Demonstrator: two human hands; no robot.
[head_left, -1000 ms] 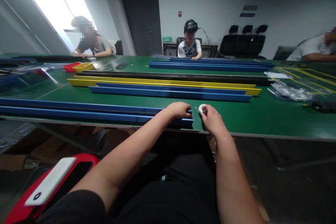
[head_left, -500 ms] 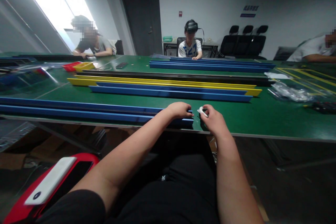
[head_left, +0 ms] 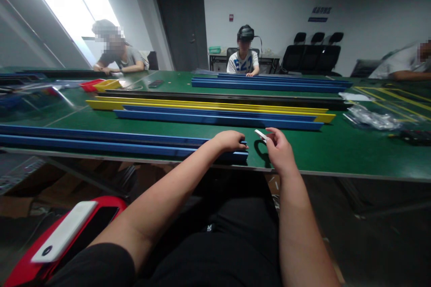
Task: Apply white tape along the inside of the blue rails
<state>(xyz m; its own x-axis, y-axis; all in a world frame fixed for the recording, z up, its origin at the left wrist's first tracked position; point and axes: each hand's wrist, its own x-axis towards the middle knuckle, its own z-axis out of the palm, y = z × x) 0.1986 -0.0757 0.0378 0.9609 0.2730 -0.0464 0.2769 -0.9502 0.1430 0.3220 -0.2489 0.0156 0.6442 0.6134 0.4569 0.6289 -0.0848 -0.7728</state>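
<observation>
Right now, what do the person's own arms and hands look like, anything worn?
Both forearms are bare. The left hand and right hand wear no gloves, and no watch, ring or band shows. Black fabric, apparently a short sleeve, covers the left upper arm.

Left hand [head_left: 230, 140] on rail [head_left: 117, 148] end; piece [head_left: 261, 134] in right hand [head_left: 280, 152].

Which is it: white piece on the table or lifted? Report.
Lifted. The right hand pinches the white piece above the green table, and a dark shadow lies on the surface beneath it.
</observation>
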